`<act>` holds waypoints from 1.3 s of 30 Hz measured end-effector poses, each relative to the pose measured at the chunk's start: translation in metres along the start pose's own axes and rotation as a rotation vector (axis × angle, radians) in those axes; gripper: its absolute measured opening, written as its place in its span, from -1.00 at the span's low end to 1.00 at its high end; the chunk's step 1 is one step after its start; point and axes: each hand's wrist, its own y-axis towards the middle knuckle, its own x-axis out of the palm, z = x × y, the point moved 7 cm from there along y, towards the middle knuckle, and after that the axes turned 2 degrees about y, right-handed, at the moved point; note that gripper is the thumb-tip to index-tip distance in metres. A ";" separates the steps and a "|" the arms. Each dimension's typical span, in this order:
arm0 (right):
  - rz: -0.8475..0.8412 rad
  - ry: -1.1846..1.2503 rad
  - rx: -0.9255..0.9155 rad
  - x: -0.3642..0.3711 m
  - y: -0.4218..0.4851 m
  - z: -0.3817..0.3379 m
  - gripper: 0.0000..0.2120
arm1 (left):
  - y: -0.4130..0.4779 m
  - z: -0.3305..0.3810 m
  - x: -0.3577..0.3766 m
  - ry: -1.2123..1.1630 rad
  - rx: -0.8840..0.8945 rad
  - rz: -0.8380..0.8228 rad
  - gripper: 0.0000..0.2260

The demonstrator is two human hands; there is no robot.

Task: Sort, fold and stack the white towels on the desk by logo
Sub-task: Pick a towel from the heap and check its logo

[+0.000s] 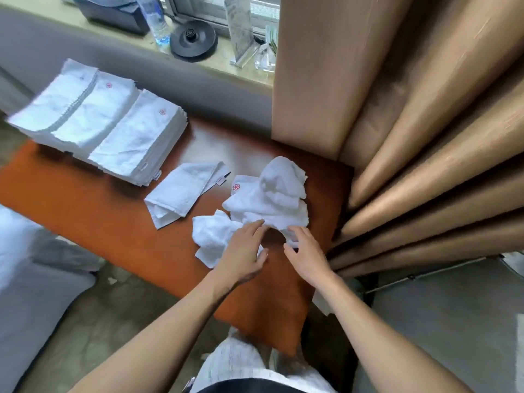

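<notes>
Left hand and right hand rest spread-fingered on the crumpled towels, gripping nothing. Tugging one could drag others off the right edge of the desk.

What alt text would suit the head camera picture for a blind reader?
A person's left hand and right hand touch a heap of crumpled white towels on an orange-brown desk. One loosely folded towel and neat stacks lie farther left.

white towels with red flower logos, orange-brown desk, tan curtain
</notes>
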 end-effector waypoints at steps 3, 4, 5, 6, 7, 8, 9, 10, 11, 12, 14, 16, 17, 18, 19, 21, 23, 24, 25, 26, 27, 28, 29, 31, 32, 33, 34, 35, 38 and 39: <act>-0.094 0.016 0.007 0.006 0.015 -0.004 -0.51 | -0.007 -0.010 0.002 -0.099 -0.085 0.005 -0.46; -0.111 0.026 0.009 0.008 0.021 -0.006 -0.50 | -0.008 -0.012 0.004 -0.115 -0.092 0.009 -0.47; -0.125 0.039 0.020 0.011 0.025 -0.006 -0.49 | -0.009 -0.014 0.006 -0.134 -0.097 0.011 -0.48; -0.136 0.043 0.033 0.014 0.029 -0.005 -0.48 | -0.009 -0.016 0.008 -0.150 -0.108 0.016 -0.48; -0.140 0.046 0.045 0.016 0.034 -0.005 -0.47 | -0.009 -0.018 0.008 -0.161 -0.119 0.022 -0.48; -0.131 0.060 0.060 0.017 0.039 -0.004 -0.47 | -0.008 -0.021 0.010 -0.173 -0.128 0.023 -0.48; -0.108 0.081 0.075 0.016 0.044 -0.004 -0.49 | -0.008 -0.023 0.011 -0.184 -0.132 0.021 -0.47; -0.073 0.092 0.089 0.015 0.047 -0.004 -0.50 | -0.008 -0.026 0.012 -0.194 -0.135 0.016 -0.47; -0.030 0.091 0.099 0.012 0.049 -0.005 -0.52 | -0.008 -0.028 0.013 -0.203 -0.134 0.013 -0.48; 0.010 0.085 0.103 0.008 0.051 -0.007 -0.54 | -0.007 -0.030 0.013 -0.216 -0.127 0.015 -0.48; 0.079 0.052 0.087 -0.001 0.051 -0.014 -0.59 | -0.004 -0.033 0.012 -0.247 -0.113 0.007 -0.47; 0.123 -0.014 0.042 -0.010 0.049 -0.024 -0.66 | 0.005 -0.032 0.007 -0.267 -0.092 0.002 -0.46; 0.133 -0.040 0.016 -0.015 0.046 -0.029 -0.69 | 0.011 -0.031 0.002 -0.273 -0.069 0.012 -0.46; 0.143 -0.057 -0.006 -0.020 0.043 -0.034 -0.72 | 0.018 -0.029 -0.004 -0.273 -0.046 0.023 -0.46; 0.158 -0.072 -0.031 -0.025 0.040 -0.040 -0.75 | 0.024 -0.026 -0.009 -0.271 -0.028 0.032 -0.45; 0.189 -0.090 -0.091 -0.037 0.033 -0.055 -0.80 | 0.035 -0.021 -0.017 -0.253 0.013 0.038 -0.43; 0.219 -0.094 -0.137 -0.046 0.025 -0.070 -0.83 | 0.041 -0.016 -0.020 -0.231 0.024 0.022 -0.41; 0.233 -0.089 -0.155 -0.051 0.021 -0.076 -0.84 | 0.043 -0.014 -0.021 -0.229 0.016 0.008 -0.41; 0.246 -0.077 -0.171 -0.056 0.016 -0.083 -0.84 | 0.044 -0.012 -0.023 -0.241 0.006 -0.002 -0.42; 0.260 -0.063 -0.196 -0.062 0.011 -0.091 -0.84 | 0.046 -0.009 -0.026 -0.265 -0.003 0.001 -0.45; 0.272 -0.053 -0.227 -0.068 0.007 -0.099 -0.84 | 0.047 -0.006 -0.030 -0.295 -0.009 0.013 -0.50; 0.284 -0.041 -0.252 -0.074 0.003 -0.105 -0.84 | 0.048 -0.003 -0.035 -0.323 -0.011 0.032 -0.58; 0.297 -0.025 -0.270 -0.081 0.000 -0.110 -0.84 | 0.049 -0.001 -0.041 -0.341 -0.015 0.057 -0.67; 0.324 0.016 -0.292 -0.097 -0.005 -0.115 -0.84 | 0.047 0.000 -0.052 -0.346 -0.059 0.117 -0.79; 0.339 0.036 -0.296 -0.107 -0.008 -0.116 -0.83 | 0.045 -0.001 -0.059 -0.334 -0.095 0.155 -0.81; 0.351 0.059 -0.300 -0.116 -0.010 -0.115 -0.83 | 0.043 -0.001 -0.066 -0.313 -0.126 0.191 -0.83; 0.359 0.076 -0.308 -0.124 -0.014 -0.114 -0.83 | 0.038 0.000 -0.073 -0.288 -0.148 0.223 -0.85; 0.371 0.091 -0.323 -0.132 -0.018 -0.112 -0.84 | 0.034 0.001 -0.079 -0.263 -0.160 0.253 -0.86; 0.404 0.150 -0.361 -0.153 -0.028 -0.109 -0.85 | 0.022 0.010 -0.098 -0.199 -0.164 0.336 -0.89; 0.409 0.180 -0.364 -0.158 -0.032 -0.109 -0.85 | 0.019 0.014 -0.103 -0.180 -0.160 0.356 -0.91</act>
